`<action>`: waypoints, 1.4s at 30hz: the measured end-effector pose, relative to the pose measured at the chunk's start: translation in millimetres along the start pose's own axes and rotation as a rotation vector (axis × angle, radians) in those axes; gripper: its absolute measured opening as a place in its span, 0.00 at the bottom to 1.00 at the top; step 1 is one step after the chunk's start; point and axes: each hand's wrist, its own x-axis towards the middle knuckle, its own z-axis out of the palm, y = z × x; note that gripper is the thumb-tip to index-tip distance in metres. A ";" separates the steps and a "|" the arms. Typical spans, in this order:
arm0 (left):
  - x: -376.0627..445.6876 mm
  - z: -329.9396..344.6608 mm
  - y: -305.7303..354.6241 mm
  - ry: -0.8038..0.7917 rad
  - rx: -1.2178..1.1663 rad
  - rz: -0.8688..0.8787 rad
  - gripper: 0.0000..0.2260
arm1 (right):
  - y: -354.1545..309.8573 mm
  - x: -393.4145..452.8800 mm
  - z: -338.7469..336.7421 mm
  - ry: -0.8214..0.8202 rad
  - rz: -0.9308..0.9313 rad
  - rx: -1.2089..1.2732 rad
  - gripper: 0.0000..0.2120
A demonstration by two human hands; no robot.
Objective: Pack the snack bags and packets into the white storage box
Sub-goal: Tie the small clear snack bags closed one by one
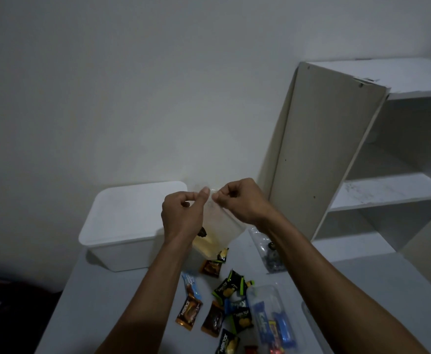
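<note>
Both hands are up over the tabletop (137, 290), holding a clear plastic bag (222, 226) by its top edge: the left hand (183, 213) and the right hand (240, 200) each pinch it between thumb and fingers. The white storage box (130, 223), lid on, sits at the far left corner. Small snack packets (224, 302) lie scattered toward the near edge, beside a clear pouch (273, 312) of blue bars

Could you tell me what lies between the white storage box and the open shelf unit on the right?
In the head view, both hands, left and right, hold a clear plastic bag up between the white storage box and the shelf unit.
</note>
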 end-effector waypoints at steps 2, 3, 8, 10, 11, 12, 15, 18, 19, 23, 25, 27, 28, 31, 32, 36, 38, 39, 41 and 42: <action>0.5 -0.1 1.7 0.010 0.027 0.042 0.11 | -1.5 -0.6 3.0 -0.015 0.025 0.046 0.10; 2.5 -0.3 1.3 0.019 0.031 0.059 0.13 | -2.8 -0.9 3.5 -0.020 0.035 0.061 0.10; 7.2 -1.6 7.6 0.026 -0.022 0.042 0.17 | -1.5 -1.6 1.8 -0.052 0.068 0.069 0.10; 8.9 -2.8 8.9 0.007 -0.046 0.028 0.14 | 1.4 -2.7 2.0 -0.067 0.071 0.078 0.10; 9.8 -2.9 8.1 -0.007 -0.046 0.023 0.13 | 3.2 -2.7 2.9 -0.053 0.064 0.080 0.10; 9.8 -2.8 7.6 -0.021 -0.044 0.018 0.12 | 4.5 -2.3 4.0 -0.035 0.057 0.081 0.10; 7.7 1.5 4.3 -0.085 -0.017 -0.014 0.12 | 5.8 -0.4 6.9 -0.010 0.050 0.103 0.09; 5.0 3.3 4.8 -0.089 -0.056 -0.073 0.09 | 10.1 0.4 6.1 -0.027 0.053 0.084 0.09; 6.0 3.1 4.6 -0.080 -0.073 -0.098 0.08 | 12.3 -0.6 5.2 -0.037 0.057 0.057 0.10; 7.5 1.6 5.0 -0.098 -0.084 -0.135 0.07 | 19.7 -4.2 4.2 -0.008 0.062 0.077 0.09; 5.0 3.6 5.2 -0.137 -0.056 -0.128 0.08 | 19.0 -5.5 5.6 0.015 0.062 0.107 0.09; 2.0 5.4 5.6 -0.154 -0.043 -0.140 0.08 | 18.2 -7.2 7.0 0.013 0.066 0.113 0.09; 1.4 5.4 5.2 -0.149 -0.049 -0.146 0.08 | 18.1 -8.5 7.1 0.003 0.071 0.107 0.09; 1.9 4.1 1.5 -0.125 -0.069 -0.158 0.09 | 20.1 -13.3 6.3 -0.035 0.084 0.071 0.11; 2.2 3.5 0.1 -0.124 -0.074 -0.161 0.08 | 21.2 -14.6 6.4 -0.033 0.084 0.067 0.11; 1.2 4.8 -2.5 -0.139 -0.067 -0.164 0.08 | 24.8 -20.3 10.8 0.038 0.100 0.143 0.11; -0.1 5.3 -2.0 -0.133 -0.068 -0.161 0.07 | 25.1 -23.0 14.8 0.080 0.105 0.164 0.11; -0.3 5.7 -2.2 -0.125 -0.075 -0.161 0.07 | 24.7 -24.0 16.7 0.094 0.098 0.156 0.11; -0.7 5.9 -2.1 -0.112 -0.072 -0.148 0.07 | 23.1 -24.1 19.7 0.116 0.076 0.137 0.10; -2.0 6.0 -1.7 -0.117 -0.061 -0.136 0.07 | 22.9 -23.0 20.8 0.123 0.065 0.134 0.10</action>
